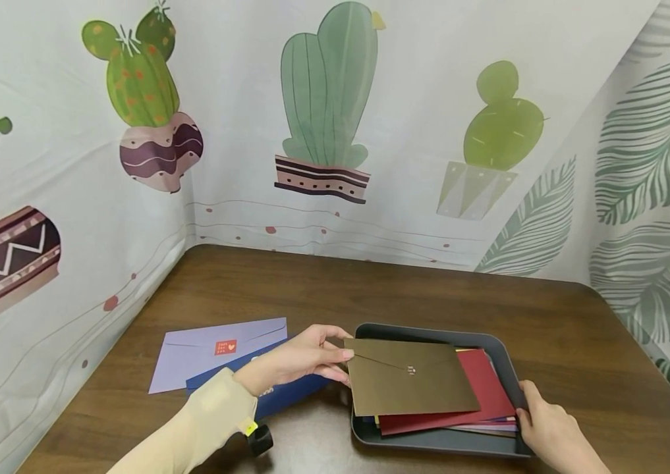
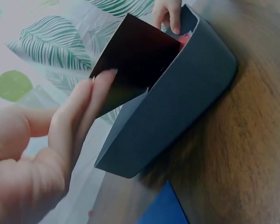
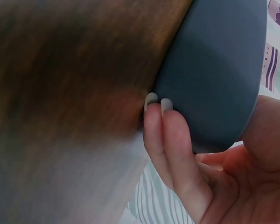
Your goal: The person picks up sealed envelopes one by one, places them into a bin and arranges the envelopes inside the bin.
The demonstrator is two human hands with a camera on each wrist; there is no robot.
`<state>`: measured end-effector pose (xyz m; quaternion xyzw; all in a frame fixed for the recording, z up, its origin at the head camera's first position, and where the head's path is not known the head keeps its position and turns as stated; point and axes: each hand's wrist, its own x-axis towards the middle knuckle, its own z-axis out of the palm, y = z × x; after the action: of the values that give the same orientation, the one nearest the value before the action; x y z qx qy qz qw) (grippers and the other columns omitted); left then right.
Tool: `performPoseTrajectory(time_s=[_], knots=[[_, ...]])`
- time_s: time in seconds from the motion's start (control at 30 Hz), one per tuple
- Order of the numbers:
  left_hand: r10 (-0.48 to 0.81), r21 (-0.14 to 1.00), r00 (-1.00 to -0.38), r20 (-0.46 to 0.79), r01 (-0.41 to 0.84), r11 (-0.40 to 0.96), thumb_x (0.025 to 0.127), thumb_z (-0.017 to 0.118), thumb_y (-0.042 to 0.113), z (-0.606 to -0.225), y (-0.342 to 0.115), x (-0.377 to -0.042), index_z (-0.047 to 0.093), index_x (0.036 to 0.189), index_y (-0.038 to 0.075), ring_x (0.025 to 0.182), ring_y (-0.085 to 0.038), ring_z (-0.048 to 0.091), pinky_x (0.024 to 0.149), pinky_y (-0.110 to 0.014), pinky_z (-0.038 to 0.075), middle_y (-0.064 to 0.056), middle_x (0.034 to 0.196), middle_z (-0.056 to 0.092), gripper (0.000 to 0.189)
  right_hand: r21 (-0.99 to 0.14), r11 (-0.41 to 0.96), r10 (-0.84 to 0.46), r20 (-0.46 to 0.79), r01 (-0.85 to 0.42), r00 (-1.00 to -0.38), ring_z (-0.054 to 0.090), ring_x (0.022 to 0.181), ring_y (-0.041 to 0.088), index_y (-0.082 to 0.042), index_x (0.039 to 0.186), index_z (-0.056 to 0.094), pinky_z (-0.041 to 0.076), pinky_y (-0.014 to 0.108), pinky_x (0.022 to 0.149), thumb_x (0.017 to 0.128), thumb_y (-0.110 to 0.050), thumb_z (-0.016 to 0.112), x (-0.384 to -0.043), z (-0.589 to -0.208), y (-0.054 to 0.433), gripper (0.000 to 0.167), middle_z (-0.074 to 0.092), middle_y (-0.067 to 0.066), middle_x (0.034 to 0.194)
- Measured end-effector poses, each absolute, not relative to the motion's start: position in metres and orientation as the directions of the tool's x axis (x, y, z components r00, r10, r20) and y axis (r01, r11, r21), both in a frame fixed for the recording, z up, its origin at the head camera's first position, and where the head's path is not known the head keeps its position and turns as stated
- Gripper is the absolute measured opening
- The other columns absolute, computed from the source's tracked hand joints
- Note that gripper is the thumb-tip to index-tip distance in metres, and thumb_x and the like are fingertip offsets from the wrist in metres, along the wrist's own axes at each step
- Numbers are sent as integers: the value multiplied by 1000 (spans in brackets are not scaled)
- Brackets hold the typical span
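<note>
My left hand (image 1: 305, 359) pinches the left edge of a brown-gold envelope (image 1: 412, 385) between thumb and fingers. This envelope is raised at its left side above a dark grey tray (image 1: 429, 442); in the left wrist view its dark underside (image 2: 135, 56) faces the camera. Beneath it a red envelope (image 1: 485, 382) and several others lie stacked in the tray, mostly hidden. The tray's right side is gripped by my right hand (image 1: 554, 424). Seen from the right wrist, fingers (image 3: 177, 135) press the tray's outer wall (image 3: 210, 70) while the thumb reaches over the rim.
Left of the tray, a lilac envelope (image 1: 192, 359) with a red sticker lies on the brown wooden table (image 1: 287, 276). A dark blue envelope (image 1: 287, 400) overlaps it, partly covered by my left forearm. Behind the table hangs a cactus-print cloth (image 1: 234, 131).
</note>
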<state>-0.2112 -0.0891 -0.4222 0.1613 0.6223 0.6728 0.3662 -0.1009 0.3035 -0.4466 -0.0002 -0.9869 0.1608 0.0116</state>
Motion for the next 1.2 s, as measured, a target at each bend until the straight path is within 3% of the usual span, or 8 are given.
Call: performPoseTrajectory(time_s=[0.3, 0.57, 0.9, 1.1, 1.2], knots=[[556, 974, -802, -219, -141, 179, 88, 70, 8, -422, -73, -208, 45, 124, -6, 68, -26, 73, 66, -27, 59, -14, 74, 68, 46, -316, 949, -6, 57, -24, -998, 60, 60, 28, 1, 115, 45, 43, 46, 52, 86, -4, 60, -101, -447, 303, 34, 66, 16, 73], [459, 955, -878, -136, 7, 297, 82, 75, 6, -418, -53, -205, 51, 110, 0, 57, -20, 71, 62, -29, 58, -10, 65, 70, 38, -322, 947, -7, 20, -13, -1000, 59, 60, 25, 0, 117, 44, 43, 44, 51, 87, -4, 59, -103, -447, 303, 34, 66, 14, 73], [400, 905, -910, -110, 75, 420, 81, 75, 7, -415, -45, -206, 55, 105, 1, 51, -15, 69, 61, -21, 53, -5, 58, 68, 32, -340, 940, 1, -99, 34, -995, 55, 60, 20, 4, 122, 40, 42, 39, 52, 91, -5, 54, -106, -444, 301, 35, 64, 9, 72], [438, 950, -896, -74, 71, 305, 85, 70, 4, -414, -65, -212, 56, 102, -3, 51, -18, 68, 61, -38, 59, -10, 63, 67, 23, -334, 942, -2, -110, 35, -994, 53, 57, 18, 6, 124, 39, 39, 36, 51, 92, -5, 54, -105, -443, 301, 37, 61, 6, 69], [459, 947, -887, -50, 104, 303, 88, 67, 4, -414, -84, -215, 58, 98, -4, 49, -16, 65, 56, -41, 58, -12, 64, 66, 15, -331, 943, -4, -109, 33, -994, 52, 56, 18, 7, 124, 38, 39, 35, 50, 92, -4, 54, -105, -444, 302, 37, 60, 5, 68]])
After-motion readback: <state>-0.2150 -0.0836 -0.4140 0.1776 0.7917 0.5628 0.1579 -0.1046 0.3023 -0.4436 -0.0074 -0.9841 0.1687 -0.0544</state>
